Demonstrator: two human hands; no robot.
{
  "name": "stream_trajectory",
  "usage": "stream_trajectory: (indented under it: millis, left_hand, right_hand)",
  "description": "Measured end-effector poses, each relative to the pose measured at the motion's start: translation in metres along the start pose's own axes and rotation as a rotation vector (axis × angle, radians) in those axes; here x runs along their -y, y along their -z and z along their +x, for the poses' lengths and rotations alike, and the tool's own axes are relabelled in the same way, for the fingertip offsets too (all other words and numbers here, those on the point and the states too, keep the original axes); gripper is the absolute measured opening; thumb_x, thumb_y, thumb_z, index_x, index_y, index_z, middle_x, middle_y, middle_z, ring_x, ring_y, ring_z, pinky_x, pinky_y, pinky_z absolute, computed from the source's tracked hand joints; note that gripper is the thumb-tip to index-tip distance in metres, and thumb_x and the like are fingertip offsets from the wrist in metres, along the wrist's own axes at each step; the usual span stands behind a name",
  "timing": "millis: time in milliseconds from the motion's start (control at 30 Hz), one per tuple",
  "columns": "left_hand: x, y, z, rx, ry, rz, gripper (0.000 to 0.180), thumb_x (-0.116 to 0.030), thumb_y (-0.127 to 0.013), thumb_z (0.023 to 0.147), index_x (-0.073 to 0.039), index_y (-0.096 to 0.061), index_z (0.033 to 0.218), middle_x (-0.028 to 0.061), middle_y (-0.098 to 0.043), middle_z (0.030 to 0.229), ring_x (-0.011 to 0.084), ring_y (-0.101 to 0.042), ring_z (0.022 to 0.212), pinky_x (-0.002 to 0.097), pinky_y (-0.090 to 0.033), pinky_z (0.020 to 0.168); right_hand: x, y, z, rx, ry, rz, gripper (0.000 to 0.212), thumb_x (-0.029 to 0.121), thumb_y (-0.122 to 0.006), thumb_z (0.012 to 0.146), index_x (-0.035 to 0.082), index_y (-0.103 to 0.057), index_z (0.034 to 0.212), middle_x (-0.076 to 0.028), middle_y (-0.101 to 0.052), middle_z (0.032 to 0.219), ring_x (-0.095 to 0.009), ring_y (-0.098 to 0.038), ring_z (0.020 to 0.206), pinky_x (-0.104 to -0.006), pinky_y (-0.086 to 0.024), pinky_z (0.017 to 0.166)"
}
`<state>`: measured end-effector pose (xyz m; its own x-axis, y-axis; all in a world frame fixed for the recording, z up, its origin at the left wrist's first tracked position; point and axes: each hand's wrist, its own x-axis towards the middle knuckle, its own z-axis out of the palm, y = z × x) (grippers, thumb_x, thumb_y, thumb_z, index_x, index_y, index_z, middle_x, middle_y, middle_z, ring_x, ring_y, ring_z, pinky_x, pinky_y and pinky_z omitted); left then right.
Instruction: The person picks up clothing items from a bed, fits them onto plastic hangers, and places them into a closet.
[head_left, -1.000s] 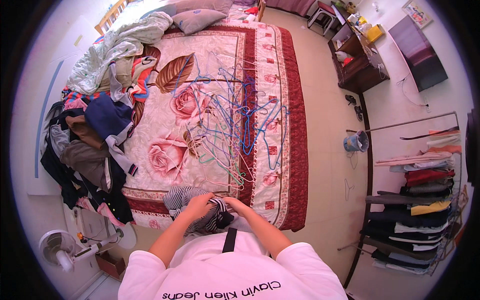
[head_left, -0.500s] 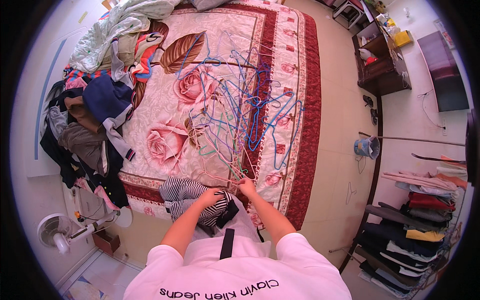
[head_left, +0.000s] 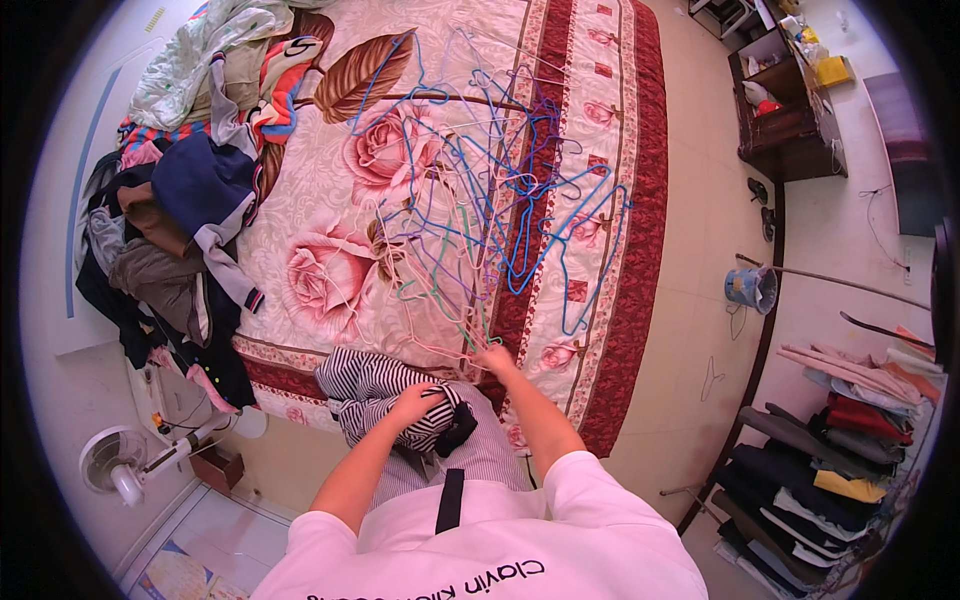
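My left hand (head_left: 413,403) is closed on a black-and-white striped garment (head_left: 368,385), bunched over my lap at the bed's near edge. The garment's dark end (head_left: 460,428) hangs beside that hand. To the right, my right hand (head_left: 492,361) is at the near end of a tangle of clothes hangers, its fingers closed round a pink hanger (head_left: 432,347). Pink, green, purple and blue hangers lie over one another on the bed. A blue hanger (head_left: 566,262) lies at the right of the tangle. My fingertips are partly hidden among the hangers.
A floral bedspread (head_left: 270,300) with a red border covers the bed. Heaped clothes (head_left: 165,265) lie along its left side. A fan (head_left: 113,463) stands at lower left. At right are a bin (head_left: 745,288), a hanger on the floor (head_left: 711,380) and a rack of folded clothes (head_left: 830,470).
My right hand has moved slightly forward into the near end of the hangers. My left hand stays on the striped garment. The whole view has shifted a little.
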<state>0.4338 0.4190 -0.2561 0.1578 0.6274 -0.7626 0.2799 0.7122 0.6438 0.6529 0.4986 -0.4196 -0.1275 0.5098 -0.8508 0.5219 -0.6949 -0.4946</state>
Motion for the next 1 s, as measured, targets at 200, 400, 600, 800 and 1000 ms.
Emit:
stream_trajectory:
  millis: [200,400,600,800,1000]
  left_hand:
    - [0.008,0.002,0.018,-0.002,-0.006,0.084,0.027,-0.022,-0.063,0.084,-0.003,-0.064,0.104,0.0086,-0.067,0.089,0.0167,-0.062,0.08,0.0291,-0.048,0.076]
    - [0.002,0.005,0.019,0.01,-0.007,0.096,0.029,-0.025,-0.062,0.083,-0.002,-0.064,0.101,0.0124,-0.067,0.088,0.0217,-0.063,0.081,0.0324,-0.048,0.075]
    - [0.002,-0.005,0.002,-0.043,0.054,-0.121,0.025,-0.02,-0.062,0.083,0.0,-0.064,0.098,0.0081,-0.067,0.086,0.015,-0.06,0.077,0.0288,-0.047,0.073]
    - [0.029,-0.002,-0.005,-0.109,0.054,-0.212,0.025,-0.017,-0.061,0.083,0.0,-0.064,0.101,0.0069,-0.067,0.087,0.0146,-0.06,0.079,0.0275,-0.047,0.074]
    - [0.029,-0.001,-0.032,-0.057,0.004,-0.271,0.018,-0.01,-0.059,0.086,0.0,-0.064,0.1,0.0028,-0.066,0.086,0.0098,-0.058,0.079,0.0248,-0.047,0.073]
  right_hand:
    - [0.048,-0.067,-0.054,-0.038,0.015,-0.135,0.03,0.022,-0.072,0.064,0.003,-0.06,0.085,-0.012,-0.065,0.081,-0.022,-0.063,0.075,-0.0335,-0.049,0.071]
    - [0.07,-0.041,-0.065,-0.252,-0.171,-0.167,0.041,0.023,-0.068,0.068,0.002,-0.054,0.1,-0.021,-0.051,0.111,-0.038,-0.053,0.103,-0.044,-0.045,0.088]
    - [0.072,-0.062,-0.047,-0.266,-0.089,-0.191,0.067,0.031,-0.073,0.069,0.0,-0.044,0.121,-0.023,-0.034,0.132,-0.04,-0.043,0.117,-0.0445,-0.041,0.095]
    - [0.08,-0.097,-0.05,-0.367,-0.138,-0.47,0.045,0.039,-0.071,0.073,0.01,-0.064,0.106,-0.019,-0.031,0.136,-0.037,-0.037,0.124,-0.0454,-0.039,0.097]
    - [0.087,-0.108,-0.038,-0.381,-0.303,-0.482,0.044,0.042,-0.064,0.078,0.01,-0.066,0.108,-0.019,-0.028,0.141,-0.037,-0.033,0.126,-0.0453,-0.033,0.101]
